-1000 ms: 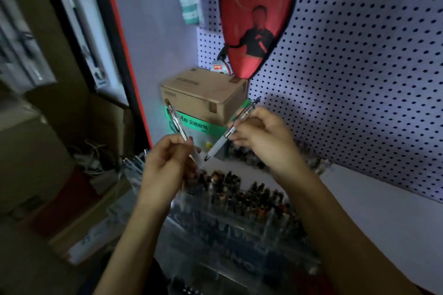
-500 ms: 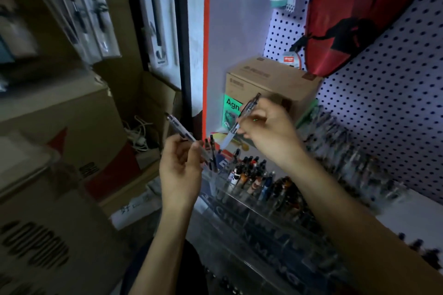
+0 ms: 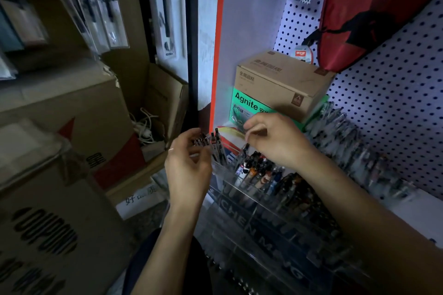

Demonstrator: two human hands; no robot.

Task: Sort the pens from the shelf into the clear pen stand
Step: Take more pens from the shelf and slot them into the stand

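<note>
Standing at the lower centre of the frame, the clear pen stand is being shown in tiers, with rows of pens already being held upright in its compartments. Printed lettering is being displayed on its front panels. Near the stand's upper-left corner, a small group of dark pens is being held upright in an end compartment.

The left hand is being held just left of that group, palm turned toward it and fingers curled. A dark pen is being seen at its fingertips; whether it is being pinched cannot be told, as the area is blurred. A thin ring is being worn on one finger.

The right hand is being held above the stand's back row, fingers loosely curled downward. No pen is being clearly shown within it, and its grasp cannot be told.

At the right of the frame, further pens are being kept in a long blurred row on the shelf, below a white pegboard.

At the upper centre, a brown cardboard box is being supported on a green Agnite box. A red racket cover is being hung at the upper right. Large cartons are being stacked at the left.
</note>
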